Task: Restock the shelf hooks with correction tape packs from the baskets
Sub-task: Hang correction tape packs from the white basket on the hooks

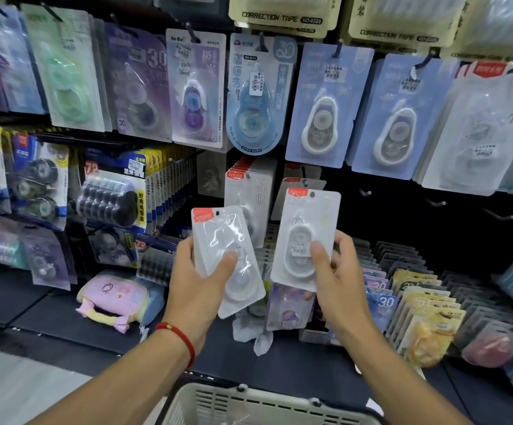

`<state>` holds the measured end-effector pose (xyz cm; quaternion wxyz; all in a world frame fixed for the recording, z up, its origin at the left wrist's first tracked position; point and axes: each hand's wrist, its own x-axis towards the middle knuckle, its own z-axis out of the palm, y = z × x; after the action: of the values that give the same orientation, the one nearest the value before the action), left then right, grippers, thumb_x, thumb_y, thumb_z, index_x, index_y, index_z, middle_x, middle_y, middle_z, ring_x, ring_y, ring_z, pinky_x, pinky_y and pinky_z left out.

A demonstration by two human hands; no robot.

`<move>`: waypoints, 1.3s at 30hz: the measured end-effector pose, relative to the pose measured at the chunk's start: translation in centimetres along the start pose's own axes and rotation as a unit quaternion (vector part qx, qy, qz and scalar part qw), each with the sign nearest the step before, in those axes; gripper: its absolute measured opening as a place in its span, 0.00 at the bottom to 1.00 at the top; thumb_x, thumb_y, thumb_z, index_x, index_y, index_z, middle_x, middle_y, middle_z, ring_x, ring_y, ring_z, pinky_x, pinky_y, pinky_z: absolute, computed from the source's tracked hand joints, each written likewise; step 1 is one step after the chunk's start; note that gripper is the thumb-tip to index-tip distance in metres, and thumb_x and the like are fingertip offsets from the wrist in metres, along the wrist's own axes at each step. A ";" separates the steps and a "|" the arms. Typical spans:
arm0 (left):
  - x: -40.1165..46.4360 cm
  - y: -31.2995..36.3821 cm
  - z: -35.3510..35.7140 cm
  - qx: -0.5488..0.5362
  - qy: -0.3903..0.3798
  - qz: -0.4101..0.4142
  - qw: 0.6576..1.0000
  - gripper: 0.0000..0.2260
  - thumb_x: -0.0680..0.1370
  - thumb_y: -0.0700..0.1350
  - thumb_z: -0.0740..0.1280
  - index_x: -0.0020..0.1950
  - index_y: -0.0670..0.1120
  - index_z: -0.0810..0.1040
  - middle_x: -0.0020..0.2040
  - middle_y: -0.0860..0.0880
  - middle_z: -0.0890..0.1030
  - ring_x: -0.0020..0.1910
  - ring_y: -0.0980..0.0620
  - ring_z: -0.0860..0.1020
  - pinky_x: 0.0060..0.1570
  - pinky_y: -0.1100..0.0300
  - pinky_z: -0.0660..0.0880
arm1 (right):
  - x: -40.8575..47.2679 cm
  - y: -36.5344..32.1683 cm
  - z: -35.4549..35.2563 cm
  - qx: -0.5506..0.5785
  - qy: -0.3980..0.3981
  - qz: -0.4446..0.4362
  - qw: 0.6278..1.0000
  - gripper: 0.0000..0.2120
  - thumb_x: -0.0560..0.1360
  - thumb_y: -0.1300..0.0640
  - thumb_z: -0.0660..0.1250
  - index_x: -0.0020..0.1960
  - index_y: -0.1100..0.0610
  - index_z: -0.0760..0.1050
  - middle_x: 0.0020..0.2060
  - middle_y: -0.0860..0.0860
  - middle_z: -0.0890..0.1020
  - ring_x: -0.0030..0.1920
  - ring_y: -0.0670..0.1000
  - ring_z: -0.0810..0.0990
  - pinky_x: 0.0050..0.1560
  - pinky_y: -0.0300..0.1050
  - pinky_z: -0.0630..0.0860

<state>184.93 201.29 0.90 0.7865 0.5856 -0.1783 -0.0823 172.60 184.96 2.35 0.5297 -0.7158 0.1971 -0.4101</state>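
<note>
Left hand [201,280] pinches a pack [229,259] at centre frame, thumb across the blister; right hand [338,271] grips another [305,237] just beside it, upright. Both hang-holes are small — missing a hook [365,191], probably bare, would drop one toward the basket [249,403] below.

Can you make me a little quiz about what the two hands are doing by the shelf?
1. True or false: each hand holds one white pack with a red corner label.
2. Which pack stands more upright: A) the left hand's tilted white pack, B) the right hand's white pack?
3. Fill in: right of the packs, the dark shelf wall shows bare metal ____.

Key
1. True.
2. B.
3. Hooks. The pale slatted plastic basket sits below the arms.
</note>
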 end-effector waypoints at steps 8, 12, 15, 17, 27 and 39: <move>-0.1 -0.1 0.1 -0.002 0.016 0.018 1.000 0.19 0.75 0.48 0.79 0.59 0.60 0.75 0.53 0.57 0.86 0.50 0.59 0.85 0.48 0.57 0.81 | 1.1 -1.7 0.4 0.034 0.013 0.011 0.999 0.17 0.85 0.50 0.65 0.74 0.46 0.72 0.47 0.49 0.88 0.29 0.49 0.78 0.23 0.45 0.75; -0.1 0.1 0.2 0.002 0.020 0.027 0.999 0.18 0.74 0.48 0.79 0.57 0.61 0.75 0.51 0.59 0.86 0.48 0.60 0.85 0.44 0.59 0.82 | 1.3 -2.6 0.5 0.058 0.040 -0.001 0.998 0.18 0.83 0.46 0.67 0.70 0.49 0.75 0.43 0.50 0.88 0.23 0.50 0.77 0.21 0.44 0.74; -0.1 0.1 0.1 0.002 0.020 0.032 0.999 0.18 0.74 0.48 0.79 0.57 0.62 0.75 0.50 0.62 0.85 0.47 0.62 0.85 0.44 0.57 0.82 | 1.4 -2.8 0.3 0.049 0.056 0.008 0.997 0.17 0.82 0.45 0.67 0.68 0.50 0.77 0.42 0.50 0.88 0.24 0.53 0.79 0.23 0.45 0.76; -0.1 0.1 0.1 0.001 0.021 0.031 0.999 0.17 0.74 0.48 0.79 0.55 0.63 0.75 0.50 0.62 0.85 0.48 0.61 0.85 0.46 0.54 0.82 | 1.3 -2.7 0.0 0.029 0.059 0.007 0.998 0.17 0.82 0.44 0.68 0.67 0.50 0.77 0.39 0.50 0.87 0.25 0.53 0.78 0.23 0.45 0.76; -0.3 0.6 -0.1 0.004 0.033 0.025 0.999 0.18 0.75 0.48 0.79 0.54 0.64 0.75 0.51 0.58 0.86 0.50 0.57 0.86 0.50 0.47 0.84 | 1.3 -2.5 0.1 0.017 0.053 -0.008 0.998 0.18 0.81 0.42 0.69 0.65 0.50 0.79 0.39 0.47 0.87 0.23 0.49 0.78 0.24 0.45 0.76; -0.8 0.9 0.2 0.012 0.006 0.026 1.000 0.20 0.72 0.46 0.81 0.57 0.60 0.75 0.52 0.56 0.86 0.48 0.60 0.85 0.40 0.68 0.81 | 1.3 1.4 -0.4 -0.099 -0.071 0.139 0.983 0.26 0.80 0.41 0.70 0.75 0.48 0.71 0.64 0.48 0.79 0.61 0.54 0.82 0.66 0.60 0.79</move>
<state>184.03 201.65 1.64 0.7826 0.5903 -0.1898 -0.0558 173.28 183.28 1.59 0.5208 -0.7575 0.2959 -0.2597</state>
